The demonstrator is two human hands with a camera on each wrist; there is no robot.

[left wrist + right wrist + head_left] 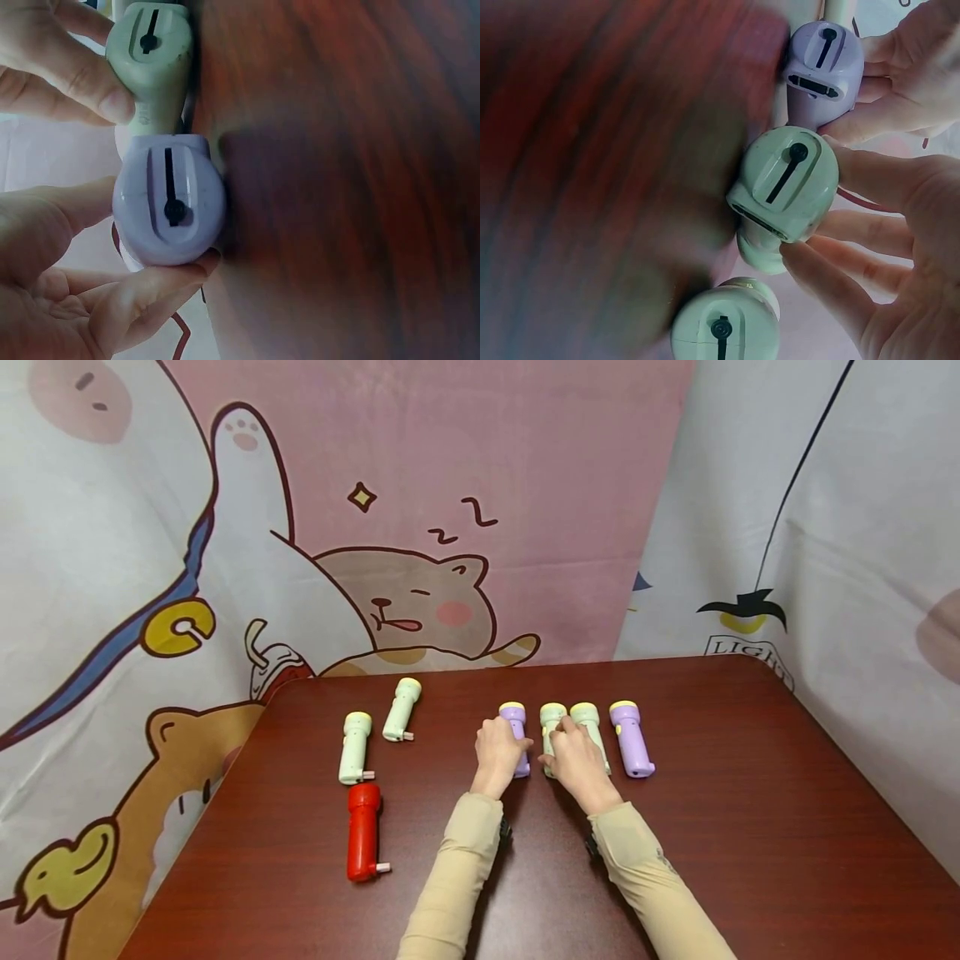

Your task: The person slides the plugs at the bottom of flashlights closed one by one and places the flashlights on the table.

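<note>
My left hand (pixel 497 753) grips a purple flashlight (pixel 513 713) with a yellow head rim, thumb on one side and fingers on the other. Its slotted base (pixel 169 199) faces the left wrist camera. Just to its right, my right hand (pixel 579 764) holds a pale green flashlight (pixel 553 713) between thumb and fingers; the base (pixel 789 176) shows in the right wrist view. A second pale green flashlight (pixel 587 713) lies close on the right, partly covered by that hand. Beyond it lies another purple flashlight (pixel 633 745).
On the left of the dark wood table (pixel 720 860) lie a red flashlight (pixel 363 831) and two pale green flashlights, one nearer (pixel 355 747) and one farther (pixel 402 710). Each has a small pale piece sticking out near its base. A cartoon-printed cloth (pixel 585 485) hangs behind the table.
</note>
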